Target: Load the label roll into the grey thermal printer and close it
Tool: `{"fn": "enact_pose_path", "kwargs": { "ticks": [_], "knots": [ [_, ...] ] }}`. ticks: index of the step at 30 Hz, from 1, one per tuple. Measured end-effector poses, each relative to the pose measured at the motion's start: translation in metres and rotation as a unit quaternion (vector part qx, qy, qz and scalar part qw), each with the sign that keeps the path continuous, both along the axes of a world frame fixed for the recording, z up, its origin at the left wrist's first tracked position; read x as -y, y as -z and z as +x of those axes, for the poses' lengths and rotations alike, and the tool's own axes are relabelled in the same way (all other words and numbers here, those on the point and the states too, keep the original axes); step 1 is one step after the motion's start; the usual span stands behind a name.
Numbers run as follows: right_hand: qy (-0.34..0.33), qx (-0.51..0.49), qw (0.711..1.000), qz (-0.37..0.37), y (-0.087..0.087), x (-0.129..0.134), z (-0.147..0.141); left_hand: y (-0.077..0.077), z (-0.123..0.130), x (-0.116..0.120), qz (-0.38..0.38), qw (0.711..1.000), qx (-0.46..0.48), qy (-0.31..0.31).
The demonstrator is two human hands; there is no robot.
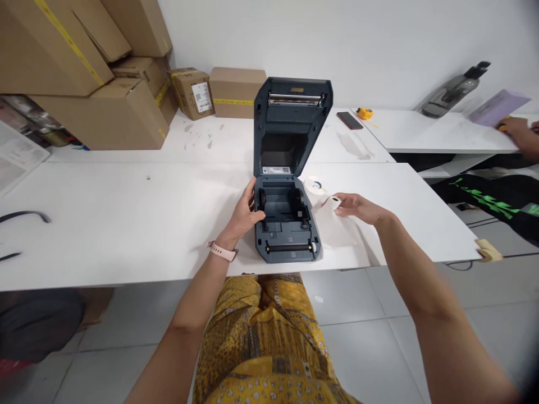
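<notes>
A dark grey label printer (287, 224) sits on the white table in front of me, its lid (295, 123) swung up. Inside, two black roll holders and a front roller are visible, with no roll between them. My left hand (242, 214) grips the printer's left side, thumb over the rim. Right of the printer, my right hand (357, 209) pinches a small white label roll (334, 202) with a dark hole in its core. Behind that roll, a larger white roll (315, 185) lies on its side against the printer.
Cardboard boxes (126, 115) are stacked at the back left. A phone (349, 120), a yellow tape measure (364, 113) and a dark bottle (450, 92) stand or lie at the back right. Another person's hand (516, 129) is at the far right, beside a purple box (499, 106).
</notes>
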State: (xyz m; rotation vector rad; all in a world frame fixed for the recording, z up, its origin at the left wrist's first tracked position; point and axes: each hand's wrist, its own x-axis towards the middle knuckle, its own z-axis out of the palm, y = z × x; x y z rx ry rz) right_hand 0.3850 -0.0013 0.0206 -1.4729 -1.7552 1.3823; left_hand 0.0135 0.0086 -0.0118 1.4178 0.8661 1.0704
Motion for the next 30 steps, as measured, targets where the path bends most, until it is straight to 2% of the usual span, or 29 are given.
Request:
{"fn": "enact_pose_path", "kwargs": {
  "ticks": [3,5,8,11,14,17,20,23,30],
  "knots": [
    [-0.009,-0.102,0.994,0.023,-0.023,0.01,-0.006,0.0,0.0,0.0,-0.008,1.0,0.003,0.001],
    [-0.057,-0.118,0.991,0.03,-0.046,0.015,-0.021,0.001,0.0,-0.001,-0.002,1.0,-0.001,0.005],
    [-0.192,0.007,0.981,0.034,-0.082,0.011,-0.063,0.004,-0.001,-0.002,0.009,1.0,-0.003,0.009],
    [-0.291,0.149,0.935,0.137,-0.099,-0.007,-0.109,0.004,-0.001,-0.002,0.003,1.0,-0.005,0.006],
    [-0.338,0.255,0.886,0.189,-0.094,-0.026,-0.142,0.002,0.0,0.0,-0.006,1.0,0.0,0.002],
    [-0.365,0.324,0.854,0.178,-0.081,-0.039,-0.157,-0.001,0.002,0.003,-0.017,1.0,0.005,-0.003],
    [-0.374,0.342,0.847,0.159,-0.071,-0.043,-0.162,-0.002,0.004,0.004,-0.028,1.0,0.005,-0.004],
    [-0.369,0.343,0.847,0.171,-0.066,-0.044,-0.165,0.0,0.006,0.004,-0.009,1.0,0.008,-0.01],
    [-0.375,0.355,0.833,0.199,-0.066,-0.042,-0.17,0.011,0.007,0.001,0.019,1.0,0.007,-0.008]
  ]
}}
